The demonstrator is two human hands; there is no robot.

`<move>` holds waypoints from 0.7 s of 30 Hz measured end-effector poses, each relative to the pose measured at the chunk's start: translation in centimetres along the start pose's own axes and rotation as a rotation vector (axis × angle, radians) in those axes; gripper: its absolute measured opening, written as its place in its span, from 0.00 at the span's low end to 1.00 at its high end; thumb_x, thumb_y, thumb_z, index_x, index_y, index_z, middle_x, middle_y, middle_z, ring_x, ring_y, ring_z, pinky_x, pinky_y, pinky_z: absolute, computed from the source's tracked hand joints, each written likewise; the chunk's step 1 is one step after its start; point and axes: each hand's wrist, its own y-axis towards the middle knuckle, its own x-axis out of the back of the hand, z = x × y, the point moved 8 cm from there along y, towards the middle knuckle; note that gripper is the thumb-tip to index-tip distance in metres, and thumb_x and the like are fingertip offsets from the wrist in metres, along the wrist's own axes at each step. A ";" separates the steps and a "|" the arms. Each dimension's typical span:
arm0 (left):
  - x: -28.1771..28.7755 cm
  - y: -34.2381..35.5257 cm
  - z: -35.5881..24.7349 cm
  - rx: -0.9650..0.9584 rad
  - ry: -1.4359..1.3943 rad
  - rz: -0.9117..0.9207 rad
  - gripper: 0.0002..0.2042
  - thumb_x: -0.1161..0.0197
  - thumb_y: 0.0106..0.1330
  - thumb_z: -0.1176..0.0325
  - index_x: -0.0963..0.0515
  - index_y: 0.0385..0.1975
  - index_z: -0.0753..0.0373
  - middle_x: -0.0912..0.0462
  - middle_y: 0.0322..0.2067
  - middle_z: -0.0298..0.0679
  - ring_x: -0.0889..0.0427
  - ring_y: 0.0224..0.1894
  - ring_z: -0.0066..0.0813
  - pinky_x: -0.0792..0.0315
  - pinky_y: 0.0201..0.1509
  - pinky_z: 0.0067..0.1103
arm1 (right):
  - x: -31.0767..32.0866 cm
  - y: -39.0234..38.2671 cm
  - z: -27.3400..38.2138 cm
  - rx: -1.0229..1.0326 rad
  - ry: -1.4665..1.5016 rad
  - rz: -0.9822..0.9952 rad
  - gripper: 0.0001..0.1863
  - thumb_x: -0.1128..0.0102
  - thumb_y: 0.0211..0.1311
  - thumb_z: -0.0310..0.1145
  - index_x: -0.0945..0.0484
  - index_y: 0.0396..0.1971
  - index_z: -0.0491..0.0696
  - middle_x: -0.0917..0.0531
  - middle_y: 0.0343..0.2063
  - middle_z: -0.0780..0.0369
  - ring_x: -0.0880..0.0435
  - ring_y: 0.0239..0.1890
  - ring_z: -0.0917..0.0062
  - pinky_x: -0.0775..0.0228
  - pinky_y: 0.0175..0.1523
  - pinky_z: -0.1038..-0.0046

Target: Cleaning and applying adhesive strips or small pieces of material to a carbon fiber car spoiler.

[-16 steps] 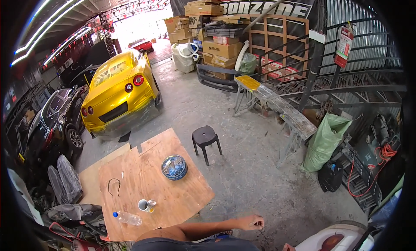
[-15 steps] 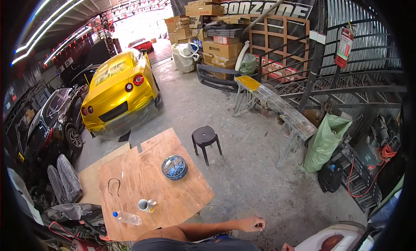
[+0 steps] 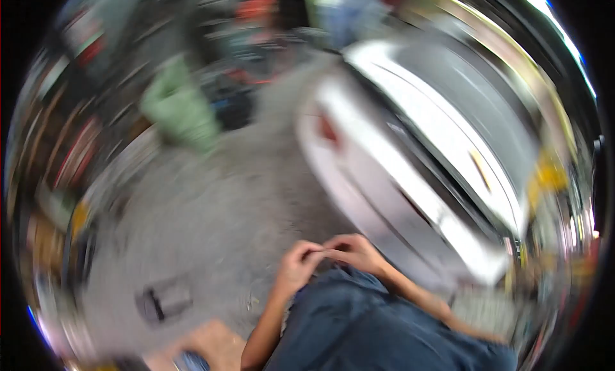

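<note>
My left hand [image 3: 298, 266] and my right hand [image 3: 357, 253] meet in front of my dark shirt [image 3: 359, 320], with their fingertips pinched close together. Whatever lies between the fingers, if anything, is too small and blurred to make out. Just beyond my right hand stands the rear of a white car [image 3: 410, 179], with a red tail light [image 3: 328, 129] on its near corner.
Grey concrete floor [image 3: 211, 217] stretches ahead and left. A black stool [image 3: 154, 305] stands at lower left, near a wooden board [image 3: 221, 339] bearing a blue round tin [image 3: 191, 361]. Farther off are a green sack [image 3: 180, 108] and a black bag [image 3: 234, 107].
My view has swung far to the right, from the board and yellow car to the white car. My hands have come together before my body. The picture is now smeared by motion.
</note>
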 end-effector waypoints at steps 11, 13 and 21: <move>-21.4 4.4 -0.7 0.093 0.158 0.427 0.08 0.33 0.72 0.70 0.20 0.44 0.66 0.19 0.36 0.31 0.23 0.37 0.15 0.28 0.42 0.16 | 14.7 -13.5 -10.1 0.034 0.478 -0.321 0.16 0.29 0.67 0.44 0.13 0.41 0.45 0.16 0.28 0.69 0.25 0.28 0.88 0.31 0.33 0.79; -25.0 4.8 -0.4 0.110 0.164 0.470 0.08 0.33 0.72 0.70 0.20 0.44 0.66 0.18 0.37 0.31 0.22 0.37 0.15 0.28 0.43 0.16 | 17.4 -15.5 -11.1 0.001 0.514 -0.334 0.14 0.29 0.67 0.40 0.13 0.41 0.44 0.16 0.28 0.69 0.25 0.30 0.87 0.32 0.36 0.79; -38.2 6.3 -0.7 0.163 0.131 0.498 0.10 0.31 0.70 0.71 0.21 0.46 0.67 0.21 0.42 0.33 0.21 0.40 0.17 0.27 0.47 0.16 | 28.4 -22.4 -14.8 0.069 0.527 -0.517 0.10 0.30 0.67 0.35 0.13 0.39 0.44 0.16 0.29 0.71 0.25 0.30 0.89 0.34 0.34 0.83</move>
